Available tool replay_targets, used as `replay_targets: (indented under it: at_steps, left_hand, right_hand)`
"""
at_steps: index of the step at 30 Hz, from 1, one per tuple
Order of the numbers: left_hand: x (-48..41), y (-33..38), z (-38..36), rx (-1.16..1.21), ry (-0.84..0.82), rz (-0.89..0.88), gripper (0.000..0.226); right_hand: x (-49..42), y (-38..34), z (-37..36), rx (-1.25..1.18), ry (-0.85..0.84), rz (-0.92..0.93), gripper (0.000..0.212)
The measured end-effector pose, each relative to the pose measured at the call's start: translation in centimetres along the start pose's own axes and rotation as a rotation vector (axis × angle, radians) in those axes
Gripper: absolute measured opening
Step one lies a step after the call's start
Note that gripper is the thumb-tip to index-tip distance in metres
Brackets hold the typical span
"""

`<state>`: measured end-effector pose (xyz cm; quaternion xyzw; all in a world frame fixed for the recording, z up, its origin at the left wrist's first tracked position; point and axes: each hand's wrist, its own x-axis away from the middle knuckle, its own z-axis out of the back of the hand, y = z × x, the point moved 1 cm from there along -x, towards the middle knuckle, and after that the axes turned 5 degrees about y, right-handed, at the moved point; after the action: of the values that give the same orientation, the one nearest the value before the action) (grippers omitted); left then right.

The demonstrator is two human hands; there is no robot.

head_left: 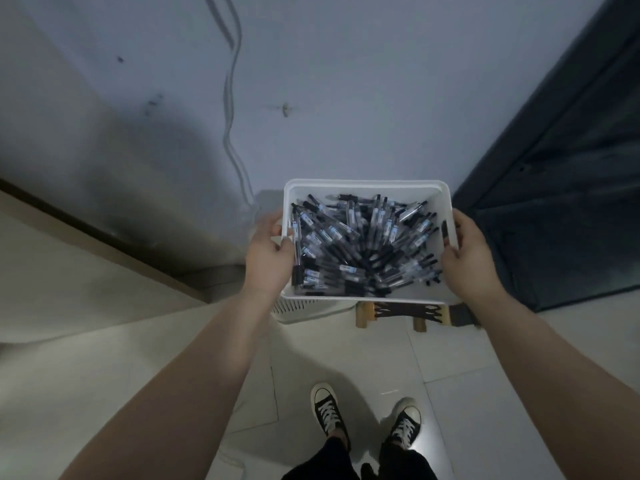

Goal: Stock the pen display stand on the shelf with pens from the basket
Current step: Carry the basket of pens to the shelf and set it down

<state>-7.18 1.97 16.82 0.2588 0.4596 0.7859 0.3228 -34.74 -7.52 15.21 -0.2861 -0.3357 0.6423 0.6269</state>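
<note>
Okay, main risk is a spill. The white plastic basket appears to be held up off the floor by its 2 short sides only, so any tilt would slide the loose pens to 1 end and over the rim. The left hand grips the left wall with its thumb hooked over the rim. The right hand grips the right wall the same way. The plastic looks smooth, so the grip could slip.

A low wooden frame and a white vented unit sit just under the basket, near the sneakers. Both are trip hazards in the dim light. No display stand or shelf is in view.

- **Basket:** rectangular and rigid, with rounded corners.
- **Pens:** slim clear barrels with black caps and pale labels, heaped crisscross.
- **Tiled floor:** pale and glossy.
- **Wall:** matte and scuffed, with a thin cable running down it.
</note>
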Motion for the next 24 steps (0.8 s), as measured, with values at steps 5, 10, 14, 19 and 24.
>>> replay_targets:
  at_steps: [5, 10, 14, 19, 24]
  left_hand:
    - [3.3, 3.7, -2.2, 0.024, -0.084, -0.038, 0.044]
    - [7.2, 6.4, -5.5, 0.111, -0.175, -0.081, 0.040]
    - [11.9, 9.4, -8.6, 0.122, -0.288, -0.107, 0.042]
    - [19.0, 12.2, -12.6, 0.111, -0.418, -0.178, 0.041]
    - [27.1, 14.6, -17.1, 0.122, -0.553, -0.229, 0.038]
  right_hand:
    - [4.4, 1.2, 5.8, -0.082, 0.111, -0.079, 0.066]
    - [8.4, 2.9, 11.6, -0.102, 0.228, -0.116, 0.065]
    - [12.5, 5.5, 16.7, -0.110, 0.315, -0.171, 0.069]
    - [18.9, 9.3, 22.9, -0.111, 0.471, -0.278, 0.068]
    - [25.6, 13.7, 29.0, -0.147, 0.598, -0.383, 0.064]
